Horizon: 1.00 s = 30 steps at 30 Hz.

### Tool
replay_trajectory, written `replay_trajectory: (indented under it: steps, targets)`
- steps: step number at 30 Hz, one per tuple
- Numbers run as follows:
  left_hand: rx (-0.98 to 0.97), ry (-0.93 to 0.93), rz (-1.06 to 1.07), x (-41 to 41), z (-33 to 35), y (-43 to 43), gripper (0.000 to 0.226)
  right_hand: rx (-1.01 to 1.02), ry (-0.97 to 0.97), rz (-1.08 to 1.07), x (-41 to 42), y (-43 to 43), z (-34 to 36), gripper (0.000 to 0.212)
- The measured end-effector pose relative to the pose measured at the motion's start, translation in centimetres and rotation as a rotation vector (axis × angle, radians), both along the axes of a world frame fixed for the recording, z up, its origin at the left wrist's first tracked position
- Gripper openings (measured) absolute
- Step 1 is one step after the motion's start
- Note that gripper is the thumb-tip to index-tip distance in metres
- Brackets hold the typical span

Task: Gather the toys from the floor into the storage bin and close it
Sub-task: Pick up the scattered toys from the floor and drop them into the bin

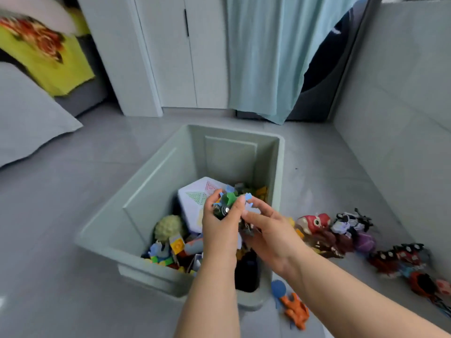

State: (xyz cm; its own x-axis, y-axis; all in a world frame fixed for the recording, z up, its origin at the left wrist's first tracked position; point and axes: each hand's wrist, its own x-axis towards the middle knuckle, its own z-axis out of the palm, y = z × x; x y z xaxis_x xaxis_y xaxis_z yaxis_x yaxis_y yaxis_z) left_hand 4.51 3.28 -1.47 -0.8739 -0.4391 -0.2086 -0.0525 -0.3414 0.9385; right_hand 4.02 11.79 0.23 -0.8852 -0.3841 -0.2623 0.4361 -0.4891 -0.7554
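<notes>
While the bin [156, 191] stands open mid-frame, a toy cluster [230, 198] is gripped above it.
Left hand [219, 230] and right hand [271, 236], close together, both clutch it; loose toys [329, 232] lie on the floor [73, 191], lower right.

Place: a bedroom in a home, I think.
Bed: on my left is a bed [29, 123] with a grey sheet that hangs over its side.
Blanket: a yellow blanket [51, 62] with red flowers lies on the bed.
Cupboard: a tall white cupboard [170, 57] with 2 doors stands at the back.
Cloth: a light blue cloth [263, 57] hangs beside the cupboard, in front of something dark that I cannot make out.
Floor: shiny grey tiles [73, 203].
Toys: lots of little toys [314, 224] lie on the floor by the wall [402, 93] on my right. More fill the green bin [156, 186] in front of me.
</notes>
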Motion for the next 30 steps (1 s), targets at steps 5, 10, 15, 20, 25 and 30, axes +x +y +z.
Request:
replay_trajectory:
  steps: [5,10,15,20,25,30]
  targets:
    - [-0.400,-0.393,0.094,1.2,-2.3,-1.9,0.090,0.139,-0.118,-0.068,1.8,-4.3,-1.4,0.020]
    - [-0.671,-0.146,0.198,1.0,-0.9,0.8,0.076,0.046,-0.087,-0.150,1.7,-1.8,0.0,0.020]
    - [-0.498,0.209,0.033,0.9,0.2,7.5,0.047,0.079,-0.068,-0.337,0.6,6.1,0.1,0.029]
    - [-0.248,0.164,-0.391,1.0,-2.0,15.1,0.034,0.373,-0.135,-0.483,1.9,18.6,-5.4,0.019]
    - [-0.046,-0.131,-0.568,0.5,-8.1,20.5,0.029,0.914,-0.459,-0.552,4.9,31.5,-13.4,0.022]
    - [0.059,-0.359,-0.733,1.1,-14.2,23.9,0.029,1.589,-0.221,-0.215,3.6,40.2,-17.9,0.059]
